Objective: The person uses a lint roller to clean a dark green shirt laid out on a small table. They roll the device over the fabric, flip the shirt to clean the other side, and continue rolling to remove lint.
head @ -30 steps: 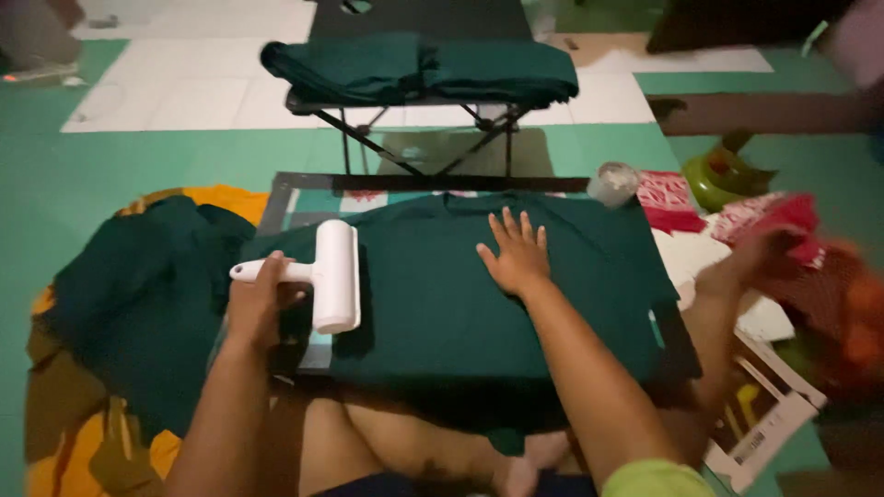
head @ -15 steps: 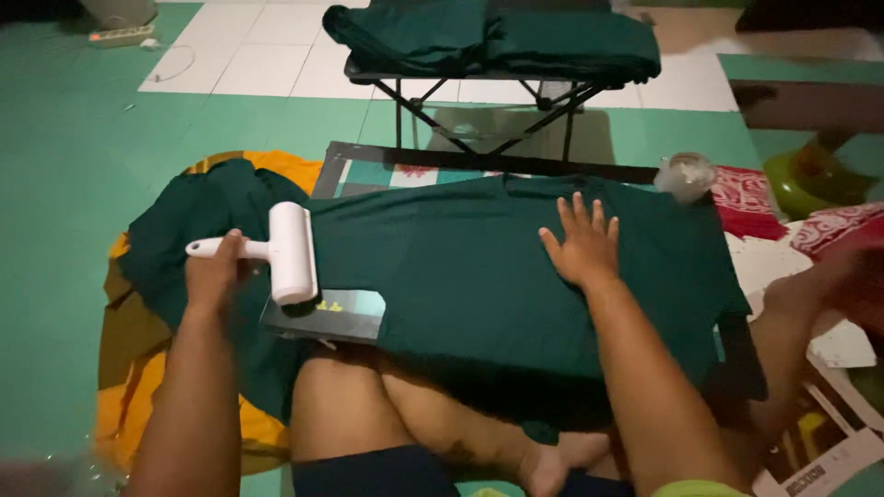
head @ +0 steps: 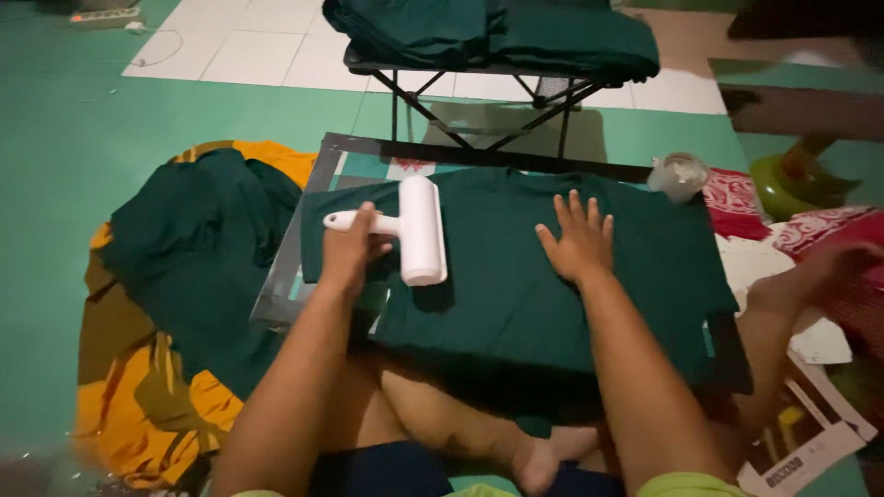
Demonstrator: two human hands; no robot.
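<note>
Hands [head: 350, 247] on roller [head: 419, 230], shirt [head: 516, 285]

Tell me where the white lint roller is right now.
In the head view, the white lint roller lies left of centre on the dark green shirt, its handle gripped by the left hand.

Both forearms are bare from elbow to wrist, the hands [head: 575, 241] carry no gloves, rings or watch, a lime-green sleeve [head: 686, 485] edge shows at the upper arm, dark shorts [head: 387, 469] cover the lap, and the feet are bare.
</note>
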